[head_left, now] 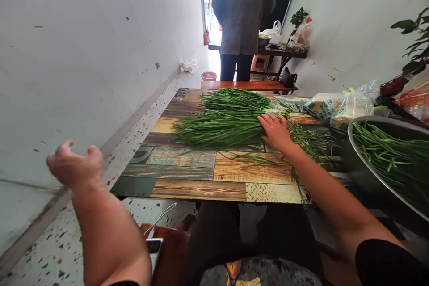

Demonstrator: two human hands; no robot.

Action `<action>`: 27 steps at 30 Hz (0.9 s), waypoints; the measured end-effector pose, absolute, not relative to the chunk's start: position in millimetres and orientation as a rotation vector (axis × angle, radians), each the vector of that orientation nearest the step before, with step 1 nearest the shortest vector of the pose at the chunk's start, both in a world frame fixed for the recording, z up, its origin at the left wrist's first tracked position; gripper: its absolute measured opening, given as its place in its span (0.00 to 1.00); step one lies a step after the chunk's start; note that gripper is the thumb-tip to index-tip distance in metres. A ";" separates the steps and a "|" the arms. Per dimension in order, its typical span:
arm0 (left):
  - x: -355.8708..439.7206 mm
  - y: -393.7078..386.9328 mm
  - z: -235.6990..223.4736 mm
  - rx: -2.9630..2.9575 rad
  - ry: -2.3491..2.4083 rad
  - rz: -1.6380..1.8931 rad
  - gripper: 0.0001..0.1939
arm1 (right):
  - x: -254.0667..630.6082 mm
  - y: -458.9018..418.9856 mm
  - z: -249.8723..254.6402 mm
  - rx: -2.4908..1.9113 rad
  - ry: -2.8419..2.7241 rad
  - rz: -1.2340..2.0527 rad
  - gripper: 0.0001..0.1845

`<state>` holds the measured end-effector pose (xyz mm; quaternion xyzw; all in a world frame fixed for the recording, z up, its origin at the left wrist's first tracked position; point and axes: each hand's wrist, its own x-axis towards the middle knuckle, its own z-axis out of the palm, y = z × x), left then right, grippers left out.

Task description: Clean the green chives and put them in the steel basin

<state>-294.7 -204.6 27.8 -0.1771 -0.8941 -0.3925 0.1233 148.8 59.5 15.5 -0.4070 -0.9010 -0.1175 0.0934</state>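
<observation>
A large pile of long green garlic chives (221,125) lies across the patterned wooden table (187,187), stalk ends toward the right. My right hand (276,133) rests on the stalk ends, fingers laid out over them and slightly apart. Beside it, to the right, loose trimmings and stray blades (310,140) are scattered on the tabletop. Off the table's left side, my left hand (75,163) is raised in the air, somewhat blurred, with a gap between thumb and fingers and nothing in it.
A big metal basin (355,143) holding more chives stands at the right. Behind it are clear plastic bags (351,107). A person (244,13) stands beyond the red bench (241,85). A phone (154,248) with a cable lies below the table's front edge. The white wall (83,62) is close on the left.
</observation>
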 end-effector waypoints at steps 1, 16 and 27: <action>-288.7 -194.0 35.6 -0.452 -2.568 -1.107 0.24 | 147.9 65.1 13.5 -1.241 -2.642 -0.331 0.38; -24.0 14.0 42.6 -2.112 -1.864 -1.041 0.08 | 193.5 77.4 39.7 -1.282 -2.184 -0.238 0.17; -5.7 15.4 6.6 -2.030 -1.809 -0.908 0.09 | 180.4 68.7 34.0 -1.248 -2.273 -0.158 0.10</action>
